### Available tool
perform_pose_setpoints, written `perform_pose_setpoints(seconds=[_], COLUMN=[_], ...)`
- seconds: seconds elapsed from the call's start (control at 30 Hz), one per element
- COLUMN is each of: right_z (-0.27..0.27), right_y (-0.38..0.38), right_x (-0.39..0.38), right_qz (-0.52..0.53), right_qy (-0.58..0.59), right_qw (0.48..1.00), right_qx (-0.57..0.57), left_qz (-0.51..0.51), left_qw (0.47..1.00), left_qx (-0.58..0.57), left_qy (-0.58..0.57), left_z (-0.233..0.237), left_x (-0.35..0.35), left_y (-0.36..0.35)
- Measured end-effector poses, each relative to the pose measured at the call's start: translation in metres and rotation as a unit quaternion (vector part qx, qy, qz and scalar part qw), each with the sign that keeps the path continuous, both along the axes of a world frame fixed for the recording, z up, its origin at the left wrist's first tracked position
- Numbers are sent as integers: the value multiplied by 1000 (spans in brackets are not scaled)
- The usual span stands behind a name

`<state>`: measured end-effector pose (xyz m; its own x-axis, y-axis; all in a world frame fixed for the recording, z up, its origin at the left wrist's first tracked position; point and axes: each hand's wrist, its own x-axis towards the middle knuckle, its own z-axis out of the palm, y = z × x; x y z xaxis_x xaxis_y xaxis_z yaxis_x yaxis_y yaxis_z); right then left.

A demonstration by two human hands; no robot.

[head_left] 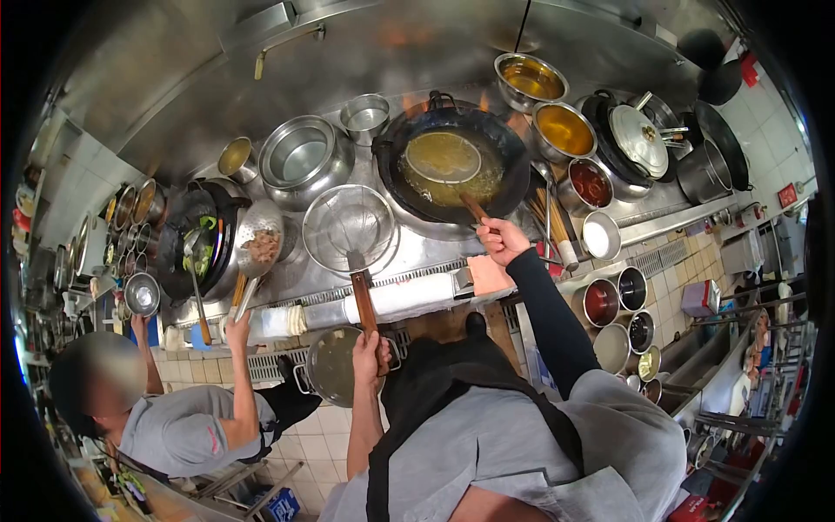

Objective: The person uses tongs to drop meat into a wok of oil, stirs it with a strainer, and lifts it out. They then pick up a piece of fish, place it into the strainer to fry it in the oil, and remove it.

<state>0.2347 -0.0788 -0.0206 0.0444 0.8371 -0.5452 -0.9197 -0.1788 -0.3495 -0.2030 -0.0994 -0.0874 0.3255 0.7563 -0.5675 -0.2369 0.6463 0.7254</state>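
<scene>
My left hand [371, 357] is closed round the wooden handle of a wire mesh strainer [350, 228]. Its round basket lies over the steel counter, left of the wok, with no food visible in it. My right hand [503, 242] grips the wooden handle of a mesh skimmer [442, 157], whose round head is in the yellowish, bubbling liquid of a large black wok [513, 161]. Flames show behind the wok's far rim. Below the left strainer, near my left hand, is a two-handled pot [335, 370].
A co-worker [187, 426] at left holds a perforated ladle [261, 228] with meat beside a second wok [178, 230] containing greens. Steel pots [300, 161] stand behind the left strainer. Bowls of oil [565, 130], red sauce [591, 183] and white contents [601, 235] line the right.
</scene>
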Motion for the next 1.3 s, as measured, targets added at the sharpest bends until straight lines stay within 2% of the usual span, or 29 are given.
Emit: perform_pose_setpoints(seconds=[0.2, 0.37, 0.43, 0.5, 0.53, 0.63, 0.7, 0.73, 0.87, 0.97, 1.0, 1.07, 1.13, 1.17, 1.23, 1.3], right_z=[13, 50, 24, 30, 49, 32, 24, 25, 49, 89, 87, 114, 116, 123, 149, 146], right_y=[4, 5, 27, 40, 46, 88, 111, 113, 93, 62, 54, 30, 2, -12, -43, -70], right_x=[-18, -66, -74, -91, -104, -122, -125, -125, -111, -93, -78, -55, -24, -11, 2, 16], right_qz=[1, 34, -11, -33, 4, 117, 194, 151, 107, 121, 100, 130, 119, 128, 170, 155], right_qy=[-239, -451, -662, -796, -802, -862, -854, -870, -863, -885, -900, -914, -931, -923, -920, -915], right_qw=[971, 892, 746, 598, 594, 492, 483, 469, 490, 447, 419, 382, 341, 358, 354, 371], right_qx=[7, 10, 66, 90, 60, 18, 16, 33, 53, 46, 69, 47, 52, 57, -4, -31], left_qz=[27, 10, 6, 11, 3, -10, -6, -6, -7, -10, -12, -14, -17, -20, -26, -27], left_qw=[999, 1000, 1000, 999, 999, 1000, 1000, 1000, 1000, 1000, 1000, 1000, 1000, 1000, 999, 999], left_qx=[0, -22, -16, -30, -22, -7, -10, -8, -4, -11, -13, -16, -20, -22, -25, -22], left_qy=[-32, -3, -1, 6, 25, 21, 24, 25, 15, 7, 8, 10, 9, 9, 8, -3], left_z=[12, -6, -13, -6, -4, -14, -11, -10, -18, -18, -19, -20, -19, -18, -16, -21], left_x=[4, 2, -1, -1, -1, -5, -4, -4, -8, -9, -10, -12, -12, -12, -13, -13], left_y=[7, 2, -1, -2, -1, -1, -4, -1, -2, -5, -5, -5, -4, -3, -1, 0])
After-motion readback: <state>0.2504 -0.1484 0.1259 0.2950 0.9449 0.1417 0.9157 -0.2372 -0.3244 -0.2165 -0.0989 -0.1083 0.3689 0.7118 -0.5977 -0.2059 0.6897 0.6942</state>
